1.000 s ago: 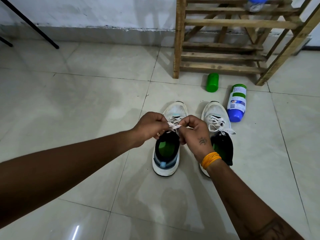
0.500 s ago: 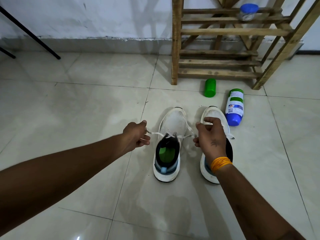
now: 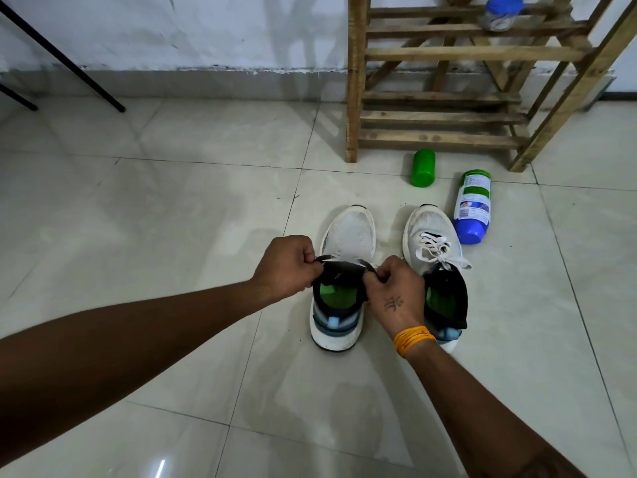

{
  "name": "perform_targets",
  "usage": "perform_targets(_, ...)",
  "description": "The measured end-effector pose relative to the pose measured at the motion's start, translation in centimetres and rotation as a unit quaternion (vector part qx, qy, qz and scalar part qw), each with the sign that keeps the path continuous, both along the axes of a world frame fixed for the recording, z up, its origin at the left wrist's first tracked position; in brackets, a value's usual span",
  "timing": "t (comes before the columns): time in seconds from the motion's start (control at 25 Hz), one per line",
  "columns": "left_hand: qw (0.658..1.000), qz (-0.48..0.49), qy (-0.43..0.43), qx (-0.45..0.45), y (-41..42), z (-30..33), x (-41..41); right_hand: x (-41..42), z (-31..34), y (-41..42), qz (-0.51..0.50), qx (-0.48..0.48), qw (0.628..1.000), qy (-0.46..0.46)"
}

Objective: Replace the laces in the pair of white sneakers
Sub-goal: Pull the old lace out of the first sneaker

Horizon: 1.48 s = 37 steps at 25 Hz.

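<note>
Single head-worn wide-angle view, looking forward and down, near the floor (image 3: 172,236)

Both hands came back in close. The left hand (image 3: 287,267) and right hand (image 3: 394,291) now pinch the thin white lace (image 3: 344,259) low over the left white sneaker's (image 3: 344,274) black tongue.

Both forearms reach forward and inward from the lower corners, bare to the edge of view. The left hand (image 3: 287,265) is a loose fist, knuckles up, with thumb and forefinger pinched together at its right side. The right hand (image 3: 396,288) sits just beside and slightly nearer, its back turned up showing a small dark mark, its fingers (image 3: 374,279) curled down and pinching at the left. An orange band wraps the right wrist. The two hands are close but apart.
</note>
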<state>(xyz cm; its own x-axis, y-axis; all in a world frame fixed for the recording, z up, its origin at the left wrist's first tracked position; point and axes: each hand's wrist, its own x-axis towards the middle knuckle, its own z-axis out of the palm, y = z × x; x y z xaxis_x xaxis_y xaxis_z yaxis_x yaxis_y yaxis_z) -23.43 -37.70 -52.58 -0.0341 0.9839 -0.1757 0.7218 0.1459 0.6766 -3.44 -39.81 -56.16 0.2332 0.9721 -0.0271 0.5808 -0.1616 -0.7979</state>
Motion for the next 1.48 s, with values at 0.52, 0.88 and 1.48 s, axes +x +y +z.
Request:
perform_targets(0.52, 0.981, -0.116, 0.101, 0.115, -1.1, 0.8, 0.9, -0.2, -0.1, -1.6, 0.036, 0.086, 0.995, -0.033)
perform_targets(0.88, 0.924, -0.305, 0.179, 0.146, 3.1, 2.0, 3.6, -0.7, -1.1, -1.8, 0.007, 0.097, 0.995, -0.009)
perform_targets(1.48, 0.909, -0.295, 0.187, 0.226, 2.8, 0.9, 1.3, -0.8, -0.6, -1.6, 0.024, 0.102, 0.992, -0.073)
